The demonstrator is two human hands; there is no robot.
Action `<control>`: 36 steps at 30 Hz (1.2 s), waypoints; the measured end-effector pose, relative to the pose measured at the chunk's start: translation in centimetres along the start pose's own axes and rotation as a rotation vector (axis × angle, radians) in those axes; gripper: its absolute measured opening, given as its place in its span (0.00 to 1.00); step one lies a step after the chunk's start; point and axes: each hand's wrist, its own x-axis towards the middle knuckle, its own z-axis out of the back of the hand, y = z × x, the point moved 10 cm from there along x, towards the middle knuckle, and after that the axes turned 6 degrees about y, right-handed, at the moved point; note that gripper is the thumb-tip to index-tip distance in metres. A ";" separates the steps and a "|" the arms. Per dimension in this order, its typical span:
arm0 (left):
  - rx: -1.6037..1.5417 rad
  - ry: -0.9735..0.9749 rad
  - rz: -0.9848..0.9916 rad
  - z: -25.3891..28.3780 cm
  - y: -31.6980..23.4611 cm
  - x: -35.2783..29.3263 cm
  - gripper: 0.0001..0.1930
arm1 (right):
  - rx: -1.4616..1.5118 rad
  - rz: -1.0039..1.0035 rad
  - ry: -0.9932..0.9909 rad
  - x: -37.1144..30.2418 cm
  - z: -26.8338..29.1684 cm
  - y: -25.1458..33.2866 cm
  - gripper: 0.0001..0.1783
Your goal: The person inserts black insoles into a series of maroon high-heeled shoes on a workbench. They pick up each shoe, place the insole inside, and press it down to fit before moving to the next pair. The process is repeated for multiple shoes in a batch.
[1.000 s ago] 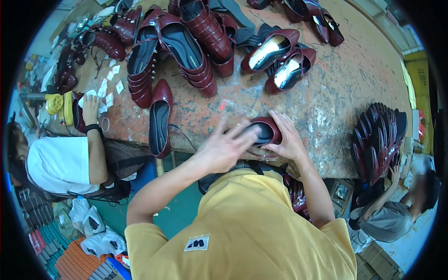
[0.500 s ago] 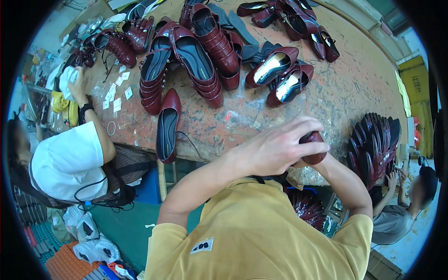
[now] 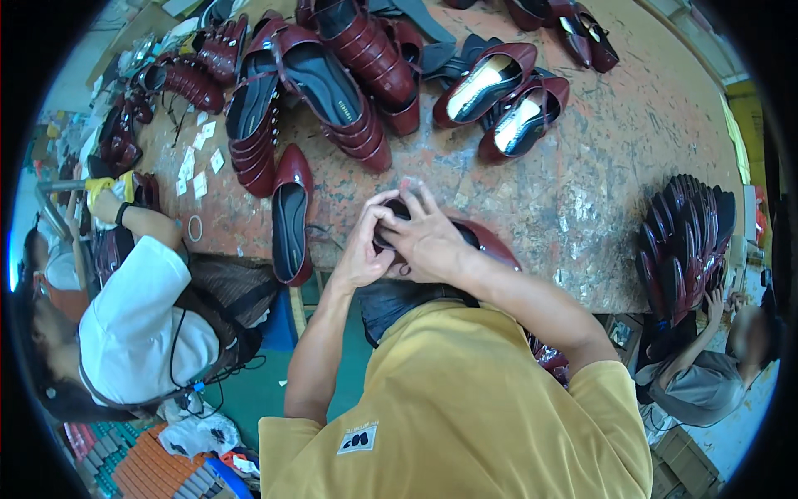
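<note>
A dark red pointed flat shoe (image 3: 492, 243) lies sideways at the near table edge, its toe to the right. My left hand (image 3: 362, 243) is closed around its heel end. Across the shoe's opening lies my right hand (image 3: 431, 239), with fingers bent into the heel part and touching my left fingers. Much of the shoe is hidden under my hands. To the left, a single dark red shoe (image 3: 291, 220) with a dark insole rests by the table edge.
Several nested stacks of dark red shoes (image 3: 332, 100) stand at the far left. Two shiny-lined shoes (image 3: 525, 125) lie beyond my hands. A fanned shoe pile (image 3: 686, 241) is at the right. One co-worker (image 3: 133, 308) sits left, another (image 3: 698, 374) right. White paper tags (image 3: 199, 185) lie scattered.
My hands have moved left with the shoe, which has turned so its toe points right. The view has shifted. The left co-worker's hand has lowered, and the white cloth is gone from it.
</note>
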 end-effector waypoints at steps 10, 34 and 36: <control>0.461 -0.027 -0.049 1.3 -3.8 0.1 0.23 | 0.290 -0.103 -0.220 -11.2 1.7 -5.9 0.37; 0.914 -0.476 0.294 13.0 -2.9 -9.2 0.16 | 0.591 -0.402 -1.138 -12.4 22.3 -28.7 0.14; 0.979 -0.461 0.339 13.0 -3.4 -7.9 0.17 | 0.088 -0.348 -1.265 -19.4 20.5 -21.6 0.15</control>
